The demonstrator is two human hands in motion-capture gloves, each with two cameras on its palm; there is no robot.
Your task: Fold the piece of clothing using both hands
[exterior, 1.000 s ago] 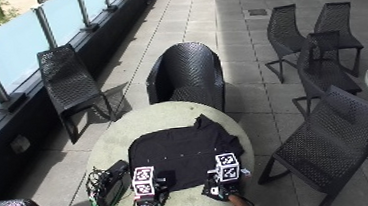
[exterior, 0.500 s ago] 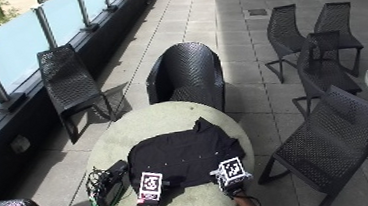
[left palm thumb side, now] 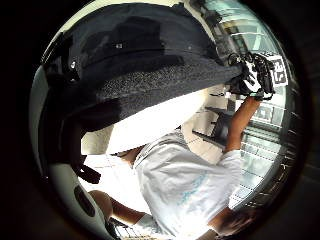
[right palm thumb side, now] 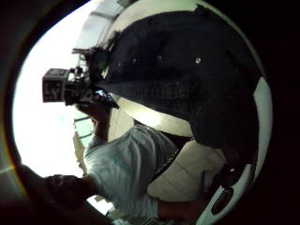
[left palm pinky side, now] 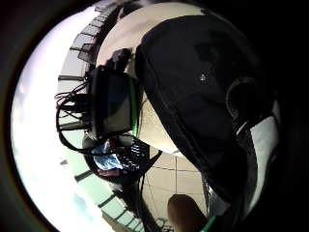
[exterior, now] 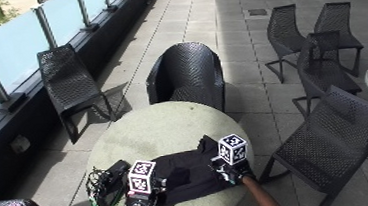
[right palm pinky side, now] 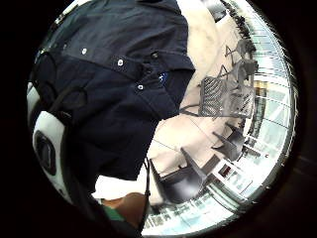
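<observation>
A black button-front shirt of soft cloth (exterior: 187,175) lies on the near part of a round, pale stone-coloured bench (exterior: 160,132), its near edge lifted off the top. The left hand (exterior: 141,199) has its grip clenched on the shirt's near-left edge, and the right hand (exterior: 230,171) has its grip clenched on the near-right edge; the palm views show the cloth (right palm thumb side: 187,75) raised between them, with small pale buttons (right palm pinky side: 120,62) along its placket. Both hands are at the bench's near rim, the shirt stretched between them.

Just beside the shirt, at the bench's left rim, sits a black boxy device with a bundle of cables (exterior: 107,177). Beyond the bench's far side stands a black woven tub chair (exterior: 188,75). More black mesh chairs (exterior: 69,88) stand farther from the bench on the tiled terrace floor (exterior: 224,24).
</observation>
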